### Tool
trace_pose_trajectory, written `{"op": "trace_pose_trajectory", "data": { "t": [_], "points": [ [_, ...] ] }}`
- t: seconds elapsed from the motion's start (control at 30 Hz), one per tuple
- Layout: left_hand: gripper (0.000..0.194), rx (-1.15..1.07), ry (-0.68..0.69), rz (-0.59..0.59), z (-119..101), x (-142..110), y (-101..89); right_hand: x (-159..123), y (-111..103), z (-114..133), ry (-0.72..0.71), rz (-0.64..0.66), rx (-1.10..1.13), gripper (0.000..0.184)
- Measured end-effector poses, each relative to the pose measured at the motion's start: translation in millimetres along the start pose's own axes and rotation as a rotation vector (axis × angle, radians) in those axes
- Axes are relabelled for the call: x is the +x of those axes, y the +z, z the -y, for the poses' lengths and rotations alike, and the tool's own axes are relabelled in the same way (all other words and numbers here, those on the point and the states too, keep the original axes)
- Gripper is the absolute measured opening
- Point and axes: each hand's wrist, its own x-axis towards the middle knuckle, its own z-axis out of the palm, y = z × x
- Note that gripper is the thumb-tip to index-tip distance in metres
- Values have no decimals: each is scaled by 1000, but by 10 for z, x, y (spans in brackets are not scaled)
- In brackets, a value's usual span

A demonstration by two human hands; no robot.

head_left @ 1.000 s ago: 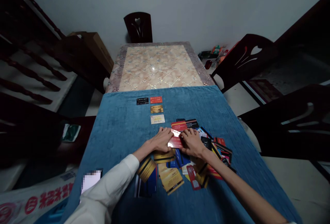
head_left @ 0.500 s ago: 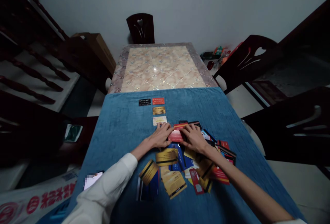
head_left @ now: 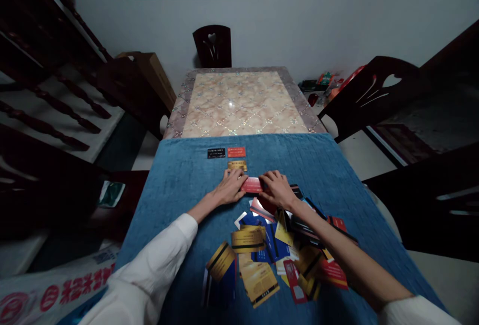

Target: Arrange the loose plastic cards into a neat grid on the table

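My left hand (head_left: 230,187) and my right hand (head_left: 277,190) hold a red card (head_left: 252,185) by its two ends, fingers closed on it. A black edge shows under the card; whether it is a second card I cannot tell. Beyond my left hand lie a black card (head_left: 216,153) and a red-orange card (head_left: 236,152) side by side, with a gold card (head_left: 237,165) below the red-orange one. On my side of the hands is a loose pile of gold, blue, red and black cards, including a gold card (head_left: 260,282) near the front. My right forearm passes over the pile.
A blue cloth (head_left: 175,190) covers the near part of the table, with the patterned tabletop (head_left: 239,98) beyond. Dark wooden chairs stand around, one chair (head_left: 212,46) at the far end. A white plastic bag (head_left: 48,285) with red print is at the lower left.
Both hands have moved away from the pile, towards the laid-out cards, with the red card between them. My left hand now covers the white card's place. The camera view has shifted slightly.
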Motion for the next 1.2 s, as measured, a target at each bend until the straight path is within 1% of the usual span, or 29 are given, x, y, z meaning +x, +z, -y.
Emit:
{"op": "trace_pose_trajectory", "data": {
  "t": [0.17, 0.33, 0.5, 0.83, 1.03, 1.2],
  "points": [
    [47, 64, -68, 5, 180, 85, -104, 275, -51, -13, 14, 4, -16, 50],
    [45, 73, -117, -5, 341, 174, -202, 557, -107, -34, 2, 7, -21, 50],
    [40, 97, -189, -14, 519, 263, -246, 836, -100, -84, -6, -2, -18, 48],
    [40, 151, -288, -21, 775, 485, -247, 1295, -32, -182, 4, 5, 9, 49],
    [36, 169, -322, -6, 913, 636, -213, 1501, 57, -253, 1, 7, 57, 47],
    [34, 169, -336, 11, 994, 702, -148, 1623, 153, -285, 4, 14, 90, 45]
  ]
}}
